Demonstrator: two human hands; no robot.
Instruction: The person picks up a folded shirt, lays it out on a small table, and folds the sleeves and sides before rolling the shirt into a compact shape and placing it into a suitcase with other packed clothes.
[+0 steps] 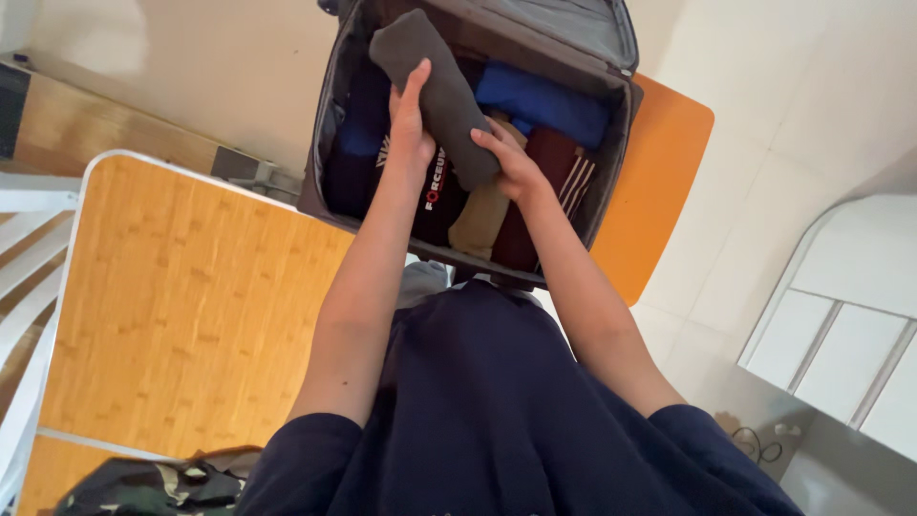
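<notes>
Both hands hold a dark grey rolled-up garment over an open grey soft-sided suitcase. The left hand lies along the roll's left side, its grip closed around the cloth with fingers reaching up. The right hand clasps the roll's lower end, its grip also wrapped on the fabric. Below the roll, inside the suitcase, lie a folded blue garment, a tan roll and a maroon striped piece. The suitcase rests on an orange wooden surface; a pale bamboo-topped surface stands left, with camouflage cloth at its near edge.
</notes>
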